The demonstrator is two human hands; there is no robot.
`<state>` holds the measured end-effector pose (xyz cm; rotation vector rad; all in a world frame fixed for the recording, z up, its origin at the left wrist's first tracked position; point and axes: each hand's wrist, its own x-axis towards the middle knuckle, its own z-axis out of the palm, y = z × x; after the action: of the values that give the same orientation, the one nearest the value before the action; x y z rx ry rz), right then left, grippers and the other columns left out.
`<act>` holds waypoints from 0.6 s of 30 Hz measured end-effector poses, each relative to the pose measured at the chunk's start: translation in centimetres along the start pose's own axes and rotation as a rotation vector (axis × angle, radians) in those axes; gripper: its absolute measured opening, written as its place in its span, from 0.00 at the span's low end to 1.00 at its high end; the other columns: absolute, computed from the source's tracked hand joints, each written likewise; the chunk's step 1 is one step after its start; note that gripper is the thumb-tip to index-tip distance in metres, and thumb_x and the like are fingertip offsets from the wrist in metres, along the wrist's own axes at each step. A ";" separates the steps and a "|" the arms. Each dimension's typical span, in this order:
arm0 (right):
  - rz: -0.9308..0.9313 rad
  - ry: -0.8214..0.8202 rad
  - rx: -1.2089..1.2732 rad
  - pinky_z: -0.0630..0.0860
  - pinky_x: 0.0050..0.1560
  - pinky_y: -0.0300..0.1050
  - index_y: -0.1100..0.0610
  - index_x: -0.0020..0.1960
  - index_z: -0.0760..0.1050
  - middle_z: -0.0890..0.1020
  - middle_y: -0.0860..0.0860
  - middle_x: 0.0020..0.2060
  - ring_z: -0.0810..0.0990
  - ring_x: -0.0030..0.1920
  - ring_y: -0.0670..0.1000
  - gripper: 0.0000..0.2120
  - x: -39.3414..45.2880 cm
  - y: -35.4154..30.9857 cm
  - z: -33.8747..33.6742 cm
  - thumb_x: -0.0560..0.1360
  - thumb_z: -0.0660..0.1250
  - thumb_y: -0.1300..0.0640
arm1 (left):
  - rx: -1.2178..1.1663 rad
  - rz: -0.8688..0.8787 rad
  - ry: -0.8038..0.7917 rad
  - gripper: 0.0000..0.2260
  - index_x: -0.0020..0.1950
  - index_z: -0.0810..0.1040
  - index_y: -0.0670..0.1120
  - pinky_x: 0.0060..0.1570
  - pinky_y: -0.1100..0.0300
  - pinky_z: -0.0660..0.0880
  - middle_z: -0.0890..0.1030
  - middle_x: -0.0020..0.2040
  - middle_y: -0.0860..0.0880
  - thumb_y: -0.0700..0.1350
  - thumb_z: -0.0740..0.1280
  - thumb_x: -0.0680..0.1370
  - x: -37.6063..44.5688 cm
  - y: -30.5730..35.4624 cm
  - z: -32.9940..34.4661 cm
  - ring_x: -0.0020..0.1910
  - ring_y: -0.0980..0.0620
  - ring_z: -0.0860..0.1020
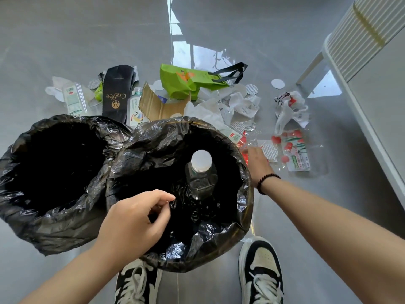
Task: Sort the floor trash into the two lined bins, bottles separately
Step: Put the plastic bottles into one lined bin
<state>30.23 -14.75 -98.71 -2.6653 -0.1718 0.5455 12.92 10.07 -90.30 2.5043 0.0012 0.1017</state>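
Two bins lined with black bags stand side by side, the left bin (39, 207) and the right bin (243, 194). A clear bottle with a white cap (201, 172) stands inside the right bin. My left hand (133, 224) hovers over that bin's near rim, fingers loosely curled, and I see nothing in them. My right hand (256, 165) reaches down past the right bin's edge to a clear wrapper with red print (248, 139) on the floor; its fingertips are hidden, so the grip is unclear. Another bottle (135, 104) lies on the floor behind the bins.
Trash lies beyond the bins: a green bag (186, 84), a black coffee bag (116, 95), cardboard (157, 106), white plastic bags (289, 108), a printed wrapper (295, 152), round foil seals. White furniture (361, 51) stands at right. My shoes (260, 270) are beside the right bin.
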 end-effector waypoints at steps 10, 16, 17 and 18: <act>-0.054 -0.205 -0.257 0.67 0.67 0.54 0.62 0.68 0.66 0.68 0.59 0.67 0.68 0.66 0.61 0.20 5.4 -0.2 -0.1 0.76 0.59 0.64 | -0.076 0.003 0.084 0.10 0.48 0.82 0.54 0.34 0.63 0.76 0.79 0.36 0.63 0.51 0.63 0.73 1.5 -0.2 -1.5 0.35 0.62 0.78; 0.005 -0.004 -0.399 0.73 0.59 0.54 0.62 0.66 0.69 0.77 0.63 0.59 0.76 0.59 0.62 0.16 4.2 -0.8 0.8 0.80 0.54 0.66 | -0.115 0.016 0.098 0.09 0.49 0.82 0.53 0.34 0.64 0.76 0.80 0.38 0.62 0.49 0.64 0.73 1.9 -0.9 -1.6 0.37 0.61 0.80; 0.003 0.028 -0.393 0.73 0.55 0.53 0.62 0.66 0.69 0.77 0.64 0.57 0.77 0.57 0.63 0.16 4.1 -0.7 1.0 0.80 0.54 0.67 | -0.122 0.013 0.092 0.09 0.49 0.82 0.53 0.34 0.65 0.76 0.80 0.38 0.62 0.49 0.64 0.73 1.9 -0.9 -1.5 0.37 0.61 0.80; 0.005 0.058 -0.326 0.72 0.51 0.52 0.62 0.64 0.70 0.77 0.65 0.55 0.77 0.56 0.63 0.14 4.0 -0.7 1.1 0.80 0.53 0.66 | -0.126 0.011 0.085 0.09 0.49 0.82 0.53 0.35 0.65 0.75 0.80 0.38 0.62 0.49 0.64 0.73 1.9 -0.9 -1.4 0.37 0.61 0.80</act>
<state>33.45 -12.92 -100.71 -2.9941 -0.2566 0.4753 14.76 11.70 -89.55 2.3724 0.0159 0.2068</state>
